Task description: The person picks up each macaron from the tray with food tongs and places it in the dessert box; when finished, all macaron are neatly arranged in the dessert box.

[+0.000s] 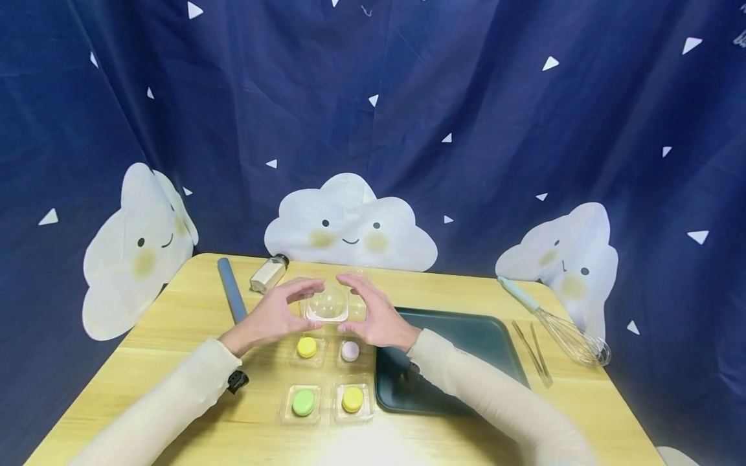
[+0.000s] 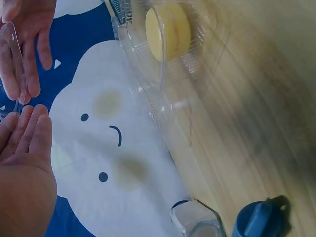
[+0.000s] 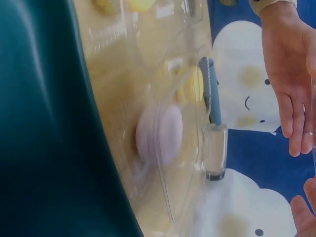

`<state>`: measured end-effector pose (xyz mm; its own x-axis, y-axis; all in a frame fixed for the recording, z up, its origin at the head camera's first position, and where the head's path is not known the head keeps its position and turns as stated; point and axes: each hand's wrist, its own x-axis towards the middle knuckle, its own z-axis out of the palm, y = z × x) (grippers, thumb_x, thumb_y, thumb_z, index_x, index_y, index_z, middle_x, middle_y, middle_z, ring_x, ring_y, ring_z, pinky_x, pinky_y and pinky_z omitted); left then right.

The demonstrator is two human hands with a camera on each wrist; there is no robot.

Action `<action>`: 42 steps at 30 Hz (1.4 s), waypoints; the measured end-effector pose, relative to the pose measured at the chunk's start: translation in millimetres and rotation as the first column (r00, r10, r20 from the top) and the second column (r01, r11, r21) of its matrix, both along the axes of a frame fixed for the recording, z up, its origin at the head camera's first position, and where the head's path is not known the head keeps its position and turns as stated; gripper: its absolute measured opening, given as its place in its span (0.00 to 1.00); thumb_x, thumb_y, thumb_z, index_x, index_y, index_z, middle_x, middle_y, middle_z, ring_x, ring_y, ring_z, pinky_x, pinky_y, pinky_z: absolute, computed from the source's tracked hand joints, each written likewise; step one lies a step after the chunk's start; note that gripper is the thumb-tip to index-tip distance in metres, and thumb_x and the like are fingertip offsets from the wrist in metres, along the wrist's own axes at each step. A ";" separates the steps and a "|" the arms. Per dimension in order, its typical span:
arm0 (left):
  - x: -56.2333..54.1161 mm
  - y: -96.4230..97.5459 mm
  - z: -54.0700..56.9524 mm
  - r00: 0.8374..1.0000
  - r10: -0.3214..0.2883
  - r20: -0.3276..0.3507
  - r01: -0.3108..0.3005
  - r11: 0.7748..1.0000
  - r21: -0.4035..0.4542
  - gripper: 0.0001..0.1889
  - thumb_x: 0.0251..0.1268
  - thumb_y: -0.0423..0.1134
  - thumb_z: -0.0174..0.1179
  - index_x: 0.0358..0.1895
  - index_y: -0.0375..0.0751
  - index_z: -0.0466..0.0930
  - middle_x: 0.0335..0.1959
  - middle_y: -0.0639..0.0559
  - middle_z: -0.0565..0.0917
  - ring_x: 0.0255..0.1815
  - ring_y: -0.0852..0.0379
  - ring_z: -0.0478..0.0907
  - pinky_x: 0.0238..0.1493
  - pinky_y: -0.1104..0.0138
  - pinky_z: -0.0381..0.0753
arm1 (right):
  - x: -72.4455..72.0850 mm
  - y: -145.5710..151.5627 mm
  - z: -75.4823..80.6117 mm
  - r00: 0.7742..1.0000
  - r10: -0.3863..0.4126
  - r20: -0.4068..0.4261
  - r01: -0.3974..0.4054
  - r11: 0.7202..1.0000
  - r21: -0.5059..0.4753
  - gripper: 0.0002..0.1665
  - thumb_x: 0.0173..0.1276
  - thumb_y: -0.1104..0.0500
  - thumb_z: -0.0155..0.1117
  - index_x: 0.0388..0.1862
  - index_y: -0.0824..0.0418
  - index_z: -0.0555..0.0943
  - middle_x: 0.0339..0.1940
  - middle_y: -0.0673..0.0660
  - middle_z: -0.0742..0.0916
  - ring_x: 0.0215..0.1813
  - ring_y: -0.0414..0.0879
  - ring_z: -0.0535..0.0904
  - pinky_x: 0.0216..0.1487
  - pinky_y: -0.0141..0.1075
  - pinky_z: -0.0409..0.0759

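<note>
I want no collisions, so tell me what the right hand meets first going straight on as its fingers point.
In the head view, the right hand would likely meet the clear plastic piece held between the hands; the left hand lies beyond. Exact depth is unclear.

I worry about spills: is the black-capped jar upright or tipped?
Tipped: the jar lies on its side, cap toward the curtain.

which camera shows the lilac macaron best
The right wrist view: the lilac macaron appears largest there, though seen through clear plastic. The head view shows it small, from above, left of the dark tray. The left wrist view does not show it.
</note>
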<state>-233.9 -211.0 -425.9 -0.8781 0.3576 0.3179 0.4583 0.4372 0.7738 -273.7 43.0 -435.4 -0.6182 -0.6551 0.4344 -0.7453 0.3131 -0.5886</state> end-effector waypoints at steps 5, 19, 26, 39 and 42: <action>3.3 -2.1 -4.3 1.000 0.006 0.011 -0.006 1.000 -0.012 0.42 0.49 0.43 0.80 0.71 0.40 0.72 0.67 0.43 0.80 0.67 0.42 0.78 0.72 0.51 0.74 | 3.8 -5.7 -6.9 0.998 0.014 0.063 -0.013 1.000 -0.015 0.48 0.58 0.57 0.80 0.75 0.57 0.67 0.72 0.55 0.77 0.73 0.49 0.73 0.71 0.42 0.78; 12.3 -13.7 -22.9 0.999 0.047 -0.001 -0.046 0.966 -0.256 0.40 0.52 0.48 0.78 0.70 0.42 0.73 0.68 0.45 0.79 0.67 0.38 0.77 0.69 0.42 0.76 | 19.6 -17.8 -18.8 0.982 -0.077 0.172 0.043 0.980 0.194 0.43 0.63 0.54 0.76 0.74 0.53 0.69 0.73 0.52 0.76 0.74 0.49 0.73 0.76 0.47 0.73; 15.1 -15.8 -32.9 0.998 0.046 0.030 -0.034 0.949 -0.314 0.43 0.47 0.52 0.79 0.69 0.40 0.75 0.65 0.44 0.82 0.68 0.39 0.77 0.69 0.42 0.76 | 24.2 -20.9 -21.1 0.996 -0.071 0.056 0.045 0.927 0.372 0.43 0.64 0.48 0.74 0.75 0.55 0.69 0.75 0.54 0.76 0.75 0.49 0.73 0.74 0.43 0.75; 20.6 -16.5 -43.6 0.988 0.099 0.120 -0.050 0.932 -0.359 0.44 0.46 0.51 0.79 0.71 0.43 0.73 0.67 0.43 0.80 0.70 0.39 0.75 0.72 0.42 0.73 | 26.2 -29.3 -26.3 0.999 -0.034 -0.002 0.030 0.867 0.498 0.44 0.67 0.46 0.72 0.77 0.56 0.66 0.75 0.56 0.76 0.75 0.50 0.73 0.75 0.41 0.74; 21.8 -15.7 -44.4 0.985 0.110 0.132 -0.055 0.930 -0.363 0.44 0.46 0.51 0.79 0.70 0.42 0.74 0.67 0.43 0.80 0.70 0.39 0.75 0.72 0.41 0.72 | 27.1 -31.1 -28.3 0.999 -0.040 0.002 0.034 0.858 0.513 0.45 0.66 0.46 0.72 0.77 0.57 0.66 0.76 0.56 0.75 0.76 0.51 0.72 0.76 0.41 0.73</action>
